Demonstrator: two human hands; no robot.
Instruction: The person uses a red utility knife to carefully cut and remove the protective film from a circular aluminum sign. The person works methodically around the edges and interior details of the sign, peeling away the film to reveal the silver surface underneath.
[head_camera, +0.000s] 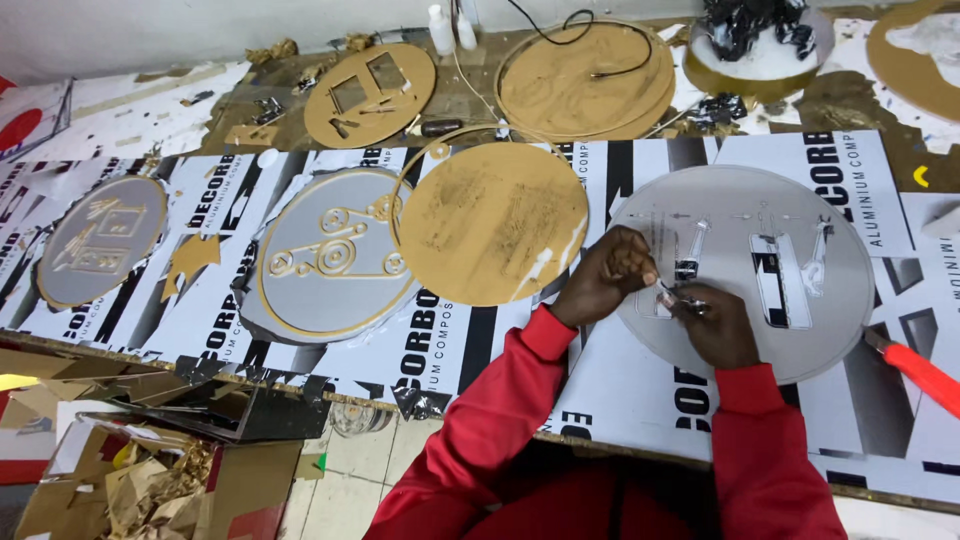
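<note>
While left hand (607, 275) and right hand (715, 322) pinch a film strip (672, 296), grey disc (760, 270), cut-outs showing.

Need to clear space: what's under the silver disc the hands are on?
The silver disc lies on printed sheets covering the bench. Whatever sits directly beneath the disc is hidden.
</note>
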